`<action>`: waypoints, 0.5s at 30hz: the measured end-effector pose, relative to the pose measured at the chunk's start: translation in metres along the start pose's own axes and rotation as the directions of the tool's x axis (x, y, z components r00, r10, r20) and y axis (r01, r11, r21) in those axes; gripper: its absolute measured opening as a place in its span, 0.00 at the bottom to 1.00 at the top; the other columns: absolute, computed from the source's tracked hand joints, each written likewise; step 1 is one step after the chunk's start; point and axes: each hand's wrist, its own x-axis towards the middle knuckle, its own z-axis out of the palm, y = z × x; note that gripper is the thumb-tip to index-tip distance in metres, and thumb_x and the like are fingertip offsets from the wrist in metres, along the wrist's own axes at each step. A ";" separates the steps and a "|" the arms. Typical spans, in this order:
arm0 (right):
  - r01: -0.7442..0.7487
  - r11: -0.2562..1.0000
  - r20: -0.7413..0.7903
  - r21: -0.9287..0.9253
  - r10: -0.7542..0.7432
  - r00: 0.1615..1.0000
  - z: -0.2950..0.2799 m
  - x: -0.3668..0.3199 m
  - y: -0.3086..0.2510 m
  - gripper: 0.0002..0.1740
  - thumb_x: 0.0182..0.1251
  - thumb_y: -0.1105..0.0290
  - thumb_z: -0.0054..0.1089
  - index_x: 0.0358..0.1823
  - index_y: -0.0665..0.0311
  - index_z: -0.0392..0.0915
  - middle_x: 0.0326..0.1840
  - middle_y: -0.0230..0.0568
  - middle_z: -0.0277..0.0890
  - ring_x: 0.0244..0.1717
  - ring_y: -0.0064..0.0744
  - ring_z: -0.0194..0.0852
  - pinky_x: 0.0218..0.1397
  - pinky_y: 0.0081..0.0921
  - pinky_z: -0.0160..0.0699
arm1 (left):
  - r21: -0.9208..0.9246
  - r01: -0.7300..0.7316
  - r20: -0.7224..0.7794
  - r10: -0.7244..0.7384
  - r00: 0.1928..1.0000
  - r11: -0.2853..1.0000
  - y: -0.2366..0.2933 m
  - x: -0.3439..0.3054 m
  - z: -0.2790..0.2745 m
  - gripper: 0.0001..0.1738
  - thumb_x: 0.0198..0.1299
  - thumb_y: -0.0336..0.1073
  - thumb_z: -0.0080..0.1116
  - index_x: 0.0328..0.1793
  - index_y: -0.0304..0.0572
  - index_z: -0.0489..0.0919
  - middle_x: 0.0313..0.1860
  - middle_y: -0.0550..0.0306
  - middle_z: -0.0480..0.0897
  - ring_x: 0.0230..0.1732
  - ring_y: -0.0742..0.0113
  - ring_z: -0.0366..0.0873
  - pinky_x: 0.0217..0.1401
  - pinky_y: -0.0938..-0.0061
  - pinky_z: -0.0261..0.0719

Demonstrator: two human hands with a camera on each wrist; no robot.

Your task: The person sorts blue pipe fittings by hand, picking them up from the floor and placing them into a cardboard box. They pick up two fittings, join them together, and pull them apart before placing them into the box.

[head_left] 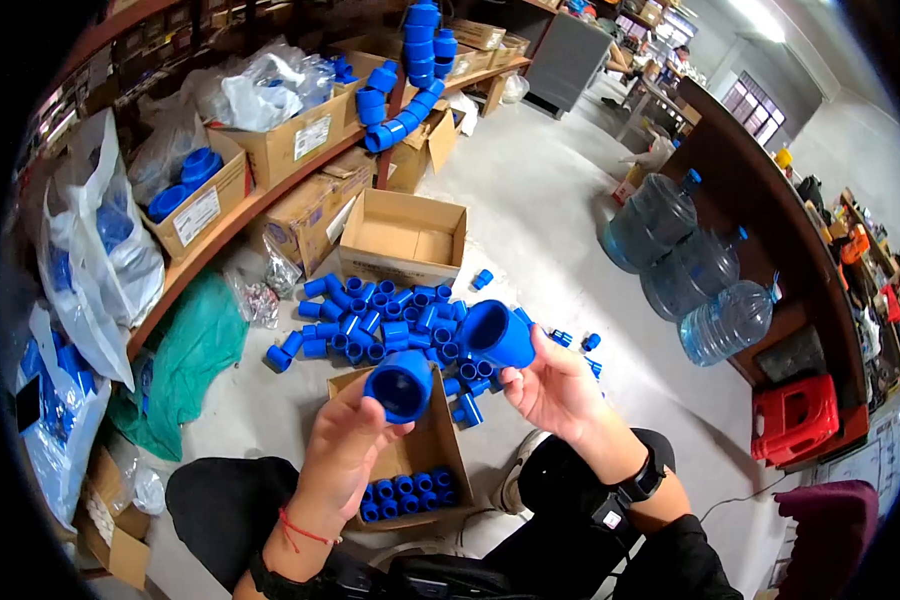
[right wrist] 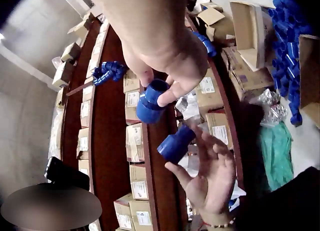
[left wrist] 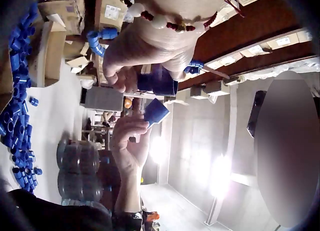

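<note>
In the head view, my left hand (head_left: 342, 450) grips a blue pipe reducer (head_left: 402, 385), its wide mouth tilted up toward the camera. Slightly higher and to the right, my right hand (head_left: 562, 392) pinches a second blue reducer (head_left: 502, 340) by its narrower end, wide opening facing up and left. A gap separates the two pieces. The right wrist view shows the stepped shape of the right-hand reducer (right wrist: 151, 107). Beneath the hands stands an open cardboard box (head_left: 438, 432) with rows of blue fittings (head_left: 410, 497). Behind it, loose blue fittings (head_left: 395, 332) lie heaped on the floor.
An open carton (head_left: 408, 268) stands behind the heap. Shelves at left carry boxes (head_left: 288, 148) and plastic bags (head_left: 98, 235); a green sack (head_left: 195, 345) lies below. Large water bottles (head_left: 688, 270) and a red plastic stool (head_left: 795, 418) stand at right.
</note>
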 end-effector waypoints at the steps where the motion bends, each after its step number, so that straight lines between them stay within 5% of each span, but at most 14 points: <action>1: -0.010 1.000 -0.013 0.010 0.010 1.000 0.003 0.000 0.003 0.16 0.62 0.60 0.42 0.41 0.67 0.66 0.34 0.40 0.73 0.31 0.27 0.74 0.34 0.16 0.75 | 0.058 0.001 -0.010 0.000 1.000 0.998 -0.001 0.002 -0.001 0.33 0.49 0.57 0.50 0.54 0.40 0.65 0.50 0.51 0.70 0.48 0.61 0.69 0.48 0.71 0.67; 8: -0.090 0.993 -0.013 0.074 0.091 0.996 0.011 -0.008 0.012 0.15 0.61 0.60 0.45 0.41 0.65 0.67 0.31 0.35 0.72 0.32 0.24 0.71 0.36 0.15 0.71 | -0.160 0.069 -0.067 -0.081 0.995 0.985 -0.003 0.010 0.002 0.38 0.47 0.57 0.52 0.58 0.40 0.60 0.55 0.53 0.66 0.51 0.63 0.67 0.49 0.73 0.66; 15: -0.190 0.917 0.324 0.351 0.071 0.943 0.000 -0.019 0.026 0.23 0.59 0.61 0.47 0.53 0.65 0.58 0.44 0.48 0.66 0.41 0.32 0.69 0.42 0.21 0.70 | -0.125 0.120 -0.082 -0.131 0.988 0.985 -0.004 0.016 -0.001 0.41 0.45 0.59 0.52 0.60 0.41 0.57 0.57 0.54 0.63 0.52 0.61 0.67 0.49 0.74 0.71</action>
